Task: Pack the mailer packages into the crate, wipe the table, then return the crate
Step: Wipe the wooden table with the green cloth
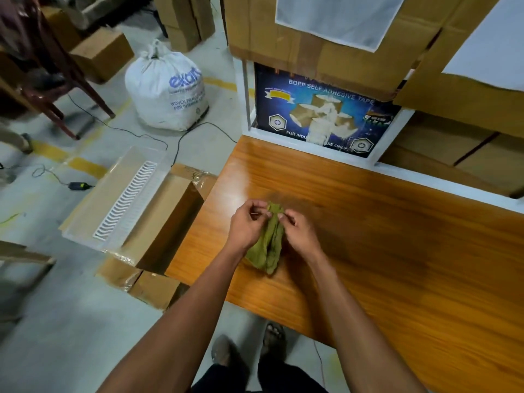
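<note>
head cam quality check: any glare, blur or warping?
Head view: a soft glare patch on the table just beyond the hands; left edge smeared by motion blur, chair and floor streaked; wide-angle warp bends the table edges and boxes; both hands, left and right, and the cloth are fairly sharp; lighting even, shadows soft.

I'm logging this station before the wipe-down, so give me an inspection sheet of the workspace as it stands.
Surface: wooden table, bare apart from the cloth.
Job's things: green cloth bunched above the table; clear crate resting on an open carton left of the table; mailer packages not seen.
Clutter: white sack on the floor.
Grippers: left hand and right hand both pinch the cloth.
Cables: black cable across the floor.
Surroundings: stacked cardboard boxes, tape box.
</note>
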Motion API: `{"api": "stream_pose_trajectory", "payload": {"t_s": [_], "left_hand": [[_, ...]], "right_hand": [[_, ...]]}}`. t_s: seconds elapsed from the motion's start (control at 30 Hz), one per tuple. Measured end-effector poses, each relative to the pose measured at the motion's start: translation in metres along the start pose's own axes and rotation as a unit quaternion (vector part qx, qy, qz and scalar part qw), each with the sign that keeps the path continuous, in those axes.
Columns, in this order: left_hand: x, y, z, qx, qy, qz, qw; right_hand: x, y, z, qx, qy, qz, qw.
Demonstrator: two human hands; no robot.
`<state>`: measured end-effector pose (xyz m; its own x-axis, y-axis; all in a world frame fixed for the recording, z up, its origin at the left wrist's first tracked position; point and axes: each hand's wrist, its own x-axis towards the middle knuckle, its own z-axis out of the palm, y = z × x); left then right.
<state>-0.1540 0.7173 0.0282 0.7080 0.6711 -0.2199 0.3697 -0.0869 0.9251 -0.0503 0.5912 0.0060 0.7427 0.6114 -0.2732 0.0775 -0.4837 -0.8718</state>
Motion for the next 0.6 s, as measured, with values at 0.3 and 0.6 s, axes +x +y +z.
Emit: {"api": "stream_pose_trajectory", "payload": {"t_s": [0.3, 0.6], "left_hand": [[0.016, 0.010, -0.024, -0.197, -0.031, -0.171, 0.965], [0.062, -0.012, -0.045, 0.136, 0.043, -0.094, 0.985]], "right_hand": [[0.009, 0.008, -0.021, 0.191, -0.028, 0.116, 0.974], [0.034, 0.049, -0.027, 0.069, -0.014, 0.132, 0.989]]}}
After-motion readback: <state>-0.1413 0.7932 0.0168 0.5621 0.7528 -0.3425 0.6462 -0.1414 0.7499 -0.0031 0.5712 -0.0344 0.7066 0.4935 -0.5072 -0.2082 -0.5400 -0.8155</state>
